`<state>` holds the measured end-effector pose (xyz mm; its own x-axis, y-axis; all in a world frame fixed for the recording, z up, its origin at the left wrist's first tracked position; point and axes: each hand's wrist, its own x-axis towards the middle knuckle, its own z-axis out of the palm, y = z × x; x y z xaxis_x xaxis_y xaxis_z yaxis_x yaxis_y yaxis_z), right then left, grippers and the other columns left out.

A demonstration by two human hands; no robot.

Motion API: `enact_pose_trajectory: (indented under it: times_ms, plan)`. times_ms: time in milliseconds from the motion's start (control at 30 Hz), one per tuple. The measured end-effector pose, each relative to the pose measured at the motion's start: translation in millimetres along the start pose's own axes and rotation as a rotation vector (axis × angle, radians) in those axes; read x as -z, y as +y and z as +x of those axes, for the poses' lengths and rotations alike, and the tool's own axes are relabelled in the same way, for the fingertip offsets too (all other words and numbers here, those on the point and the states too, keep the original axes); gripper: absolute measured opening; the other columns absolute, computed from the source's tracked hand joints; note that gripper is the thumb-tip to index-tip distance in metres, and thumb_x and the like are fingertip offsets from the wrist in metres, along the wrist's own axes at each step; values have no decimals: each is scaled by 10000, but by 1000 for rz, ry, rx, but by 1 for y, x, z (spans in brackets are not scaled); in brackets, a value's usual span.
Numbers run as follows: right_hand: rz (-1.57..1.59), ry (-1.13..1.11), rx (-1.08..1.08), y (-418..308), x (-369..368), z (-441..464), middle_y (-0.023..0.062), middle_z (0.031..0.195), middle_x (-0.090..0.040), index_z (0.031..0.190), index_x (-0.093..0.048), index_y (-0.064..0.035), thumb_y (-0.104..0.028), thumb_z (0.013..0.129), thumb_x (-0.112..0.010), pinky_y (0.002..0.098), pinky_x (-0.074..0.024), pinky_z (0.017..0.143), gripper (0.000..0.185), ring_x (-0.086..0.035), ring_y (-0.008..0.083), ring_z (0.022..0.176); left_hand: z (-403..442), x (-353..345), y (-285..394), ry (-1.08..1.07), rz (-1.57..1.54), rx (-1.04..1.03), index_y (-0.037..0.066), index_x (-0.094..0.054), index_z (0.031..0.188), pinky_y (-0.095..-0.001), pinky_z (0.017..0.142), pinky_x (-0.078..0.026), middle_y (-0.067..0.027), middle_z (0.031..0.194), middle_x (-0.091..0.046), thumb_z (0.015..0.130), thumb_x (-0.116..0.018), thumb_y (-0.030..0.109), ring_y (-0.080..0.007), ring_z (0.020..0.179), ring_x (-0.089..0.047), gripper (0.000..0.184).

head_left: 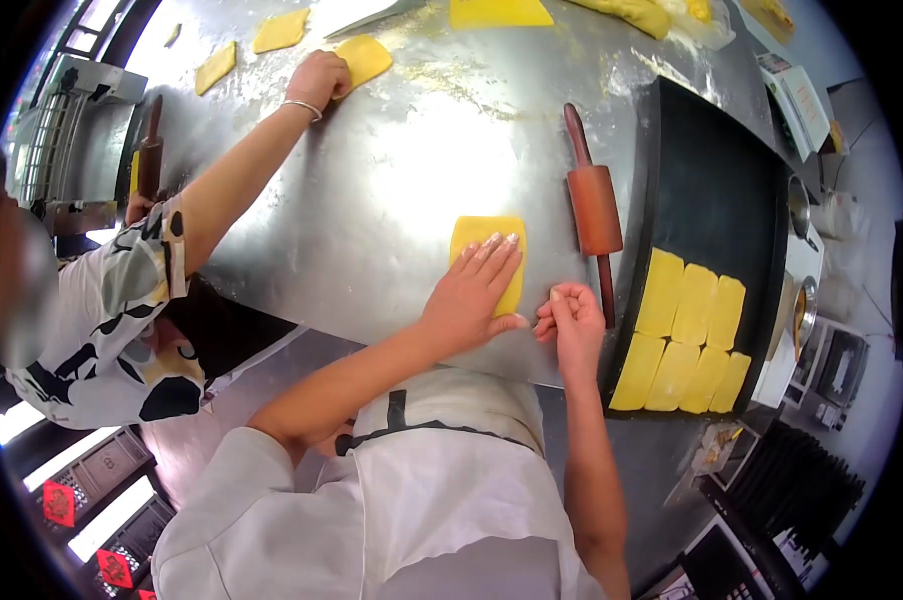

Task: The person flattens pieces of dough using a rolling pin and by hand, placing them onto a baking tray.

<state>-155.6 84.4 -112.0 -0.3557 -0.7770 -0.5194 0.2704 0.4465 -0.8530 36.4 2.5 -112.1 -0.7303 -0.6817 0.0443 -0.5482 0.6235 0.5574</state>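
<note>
My left hand point(479, 292) lies flat with its fingers stretched over a rectangular sheet of yellow dough point(486, 228) on the metal table. The sheet's upper end and right edge show past the fingers. Just right of it, near the table's front edge, my right hand point(571, 325) is curled closed, thumb against the fingers, with nothing visible in it. A brown rolling pin point(594, 208) lies beside my right hand, its lower handle passing close to the fingers. Further right is a black baking tray point(716, 170) with two rows of yellow dough pieces point(676, 330) at its near end.
At the left, a co-worker's hand point(321, 80) touches another dough piece point(366, 62). More dough pieces point(281, 31) and a larger yellow sheet point(499, 12) lie along the far side. A second rolling pin point(150, 160) is at the left edge. Flour dusts the metal table point(371, 220).
</note>
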Motion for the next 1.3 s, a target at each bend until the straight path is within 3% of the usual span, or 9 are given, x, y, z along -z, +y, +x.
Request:
enact_pose_trajectory:
  times_ms: [167, 367, 533, 667, 833, 1033, 1167, 1200, 1300]
  plan:
    - [-253, -15, 171, -19, -12, 19, 72, 878, -700, 1106, -640, -23, -92, 1065, -610, 291, -532, 644, 86, -680, 164, 714, -17, 17, -2, 195, -73, 57, -33, -376, 1604, -561, 1260, -301, -214, 1664, -393, 959, -725, 381, -434, 1534, -370, 841]
    - [-908, -186, 948, -66, -63, 81, 133, 975, -669, 1093, -697, -32, -17, 899, -717, 408, -538, 884, 197, -639, 340, 993, -39, 4, 1, 96, -8, 120, -29, -376, 1605, -556, 1275, -263, -218, 1658, -404, 991, -669, 399, -415, 1537, -378, 804]
    - [-990, -266, 813, -59, -54, 97, 93, 917, -640, 921, -662, -40, -19, 848, -759, 440, -515, 829, 123, -605, 335, 947, -36, -1, -12, 97, 38, 130, -16, -365, 1618, -555, 1282, -246, -210, 1670, -393, 1015, -606, 454, -400, 1543, -377, 802]
    - [-965, -289, 784, -68, -55, 92, 102, 915, -637, 924, -669, -37, -18, 858, -755, 440, -515, 816, 110, -606, 330, 925, -36, -3, -18, 87, 6, 129, -16, -364, 1622, -556, 1282, -244, -214, 1670, -395, 1034, -592, 453, -409, 1535, -388, 786]
    - [-809, -309, 586, -59, -55, 94, 117, 949, -648, 962, -681, -24, -7, 883, -735, 412, -523, 816, 97, -624, 331, 930, -42, -1, -26, 287, -300, 135, -21, -361, 1619, -519, 1279, -279, -216, 1660, -408, 1044, -619, 250, -383, 1548, -381, 686]
    - [-494, -164, 375, -61, -46, 80, 99, 1098, -721, 1189, -703, -5, -37, 989, -688, 359, -553, 905, 203, -694, 224, 1008, -17, 4, -37, 547, -983, 274, -24, -145, 1694, -451, 1316, -199, -202, 1753, -231, 1129, -423, 175, -314, 1626, -237, 661]
    - [-43, -61, 364, -35, -45, 45, 175, 1466, -584, 1484, -495, 27, -163, 1107, -566, 370, -434, 1162, 428, -584, 250, 1345, -13, -6, -26, 589, -1075, 248, -17, -123, 1699, -460, 1323, -170, -203, 1764, -193, 1122, -412, 170, -325, 1639, -193, 672]
    - [4, -97, 354, -19, -44, 40, 207, 1612, -438, 1582, -348, 35, -197, 1133, -504, 405, -320, 1260, 529, -440, 285, 1499, -15, -9, -20, 594, -1074, 250, -16, -121, 1700, -462, 1325, -162, -202, 1766, -185, 1122, -409, 170, -322, 1642, -182, 672]
    - [161, -12, 444, 0, -70, 28, 204, 1663, -362, 1618, -288, 27, -218, 1133, -508, 432, -278, 1287, 586, -383, 299, 1538, -19, -17, -3, 620, -1145, 260, -10, -122, 1702, -463, 1329, -143, -194, 1770, -178, 1120, -409, 167, -316, 1647, -165, 672]
